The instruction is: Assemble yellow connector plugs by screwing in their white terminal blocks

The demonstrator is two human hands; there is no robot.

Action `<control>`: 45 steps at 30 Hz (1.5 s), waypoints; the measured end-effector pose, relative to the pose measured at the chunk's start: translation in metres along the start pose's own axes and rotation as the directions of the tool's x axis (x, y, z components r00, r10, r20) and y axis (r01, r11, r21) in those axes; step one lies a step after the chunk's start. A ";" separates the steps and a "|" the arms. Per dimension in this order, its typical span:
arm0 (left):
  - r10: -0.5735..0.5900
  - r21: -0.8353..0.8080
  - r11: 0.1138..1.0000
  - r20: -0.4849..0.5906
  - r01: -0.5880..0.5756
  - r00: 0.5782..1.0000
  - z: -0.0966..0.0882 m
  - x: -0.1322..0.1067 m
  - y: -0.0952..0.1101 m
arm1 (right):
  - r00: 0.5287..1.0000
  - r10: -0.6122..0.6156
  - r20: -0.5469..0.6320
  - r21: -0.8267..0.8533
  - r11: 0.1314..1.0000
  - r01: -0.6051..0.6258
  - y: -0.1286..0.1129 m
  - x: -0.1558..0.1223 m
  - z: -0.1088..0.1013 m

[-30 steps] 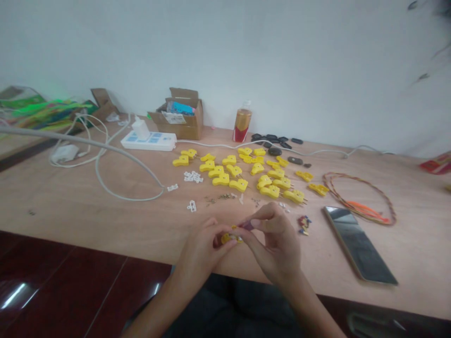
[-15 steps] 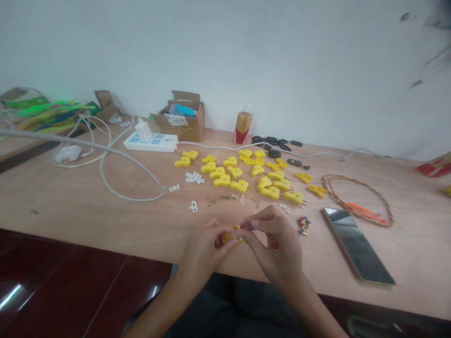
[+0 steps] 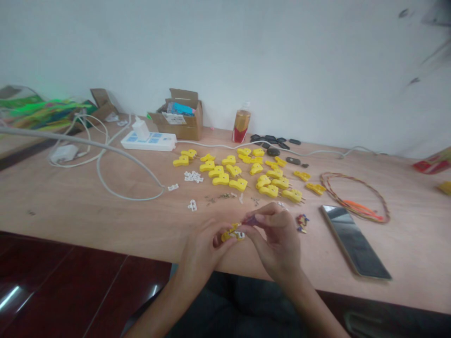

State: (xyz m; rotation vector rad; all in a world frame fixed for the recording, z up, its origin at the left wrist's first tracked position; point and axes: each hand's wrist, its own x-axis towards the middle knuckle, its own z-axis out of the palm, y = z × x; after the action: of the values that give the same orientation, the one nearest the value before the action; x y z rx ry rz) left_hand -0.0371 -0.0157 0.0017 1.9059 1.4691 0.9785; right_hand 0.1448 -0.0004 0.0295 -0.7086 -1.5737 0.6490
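My left hand (image 3: 201,244) is closed on an opened yellow plug housing (image 3: 227,236) close to the table's front edge. A white insert (image 3: 240,235) shows at the housing's right side. Pinched in my right hand (image 3: 278,237) is a small dark purple piece (image 3: 251,220), its tip by the housing; fingers hide part of it, and I cannot tell its exact kind. Beyond my hands lie several yellow two-pin plugs (image 3: 237,184) and empty yellow shell halves (image 3: 315,188). Small screws (image 3: 224,195), white clips (image 3: 193,176) and red-and-blue small parts (image 3: 302,222) lie nearer.
A phone (image 3: 355,241) and a coil of brown wire (image 3: 385,202) lie to the right. Along the back stand a power strip (image 3: 148,142), a cardboard box (image 3: 192,126) and a bottle (image 3: 241,126). A grey cable (image 3: 123,152) loops over the left side.
My right fingers have lifted slightly off the housing, so more of the white insert shows. The purple piece stays pinched. The whole view has shifted a little.
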 end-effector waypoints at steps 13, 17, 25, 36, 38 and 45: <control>0.021 0.042 0.999 -0.033 -0.019 0.999 0.000 -0.003 0.004 | 1.000 0.027 -0.009 -0.105 0.994 -0.028 -0.008 -0.008 0.010; -0.011 0.024 1.000 -0.009 0.011 1.000 -0.001 -0.003 0.005 | 0.999 0.028 -0.039 -0.024 0.999 -0.029 -0.008 -0.010 0.009; -0.051 0.057 0.997 0.089 0.046 0.995 -0.002 0.000 0.006 | 0.951 -0.039 -0.306 -0.079 0.997 0.016 -0.010 0.030 -0.055; -0.076 0.069 0.995 0.129 0.067 0.989 -0.006 0.002 0.008 | 0.990 0.049 -0.134 -0.164 0.984 -0.071 0.035 0.044 -0.077; -0.082 0.071 0.995 0.136 0.073 0.987 -0.007 0.002 0.009 | 0.988 0.051 -0.144 -0.151 0.986 -0.073 0.041 0.044 -0.078; -0.084 0.077 0.994 0.154 0.073 0.984 -0.007 0.005 0.011 | 0.983 0.067 -0.173 -0.121 0.989 -0.089 0.043 0.043 -0.072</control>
State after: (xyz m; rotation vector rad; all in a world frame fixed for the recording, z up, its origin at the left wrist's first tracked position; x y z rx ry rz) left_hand -0.0364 -0.0143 0.0153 1.9116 1.4919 0.7317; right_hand 0.2158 0.0610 0.0332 -0.9025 -1.4453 0.5338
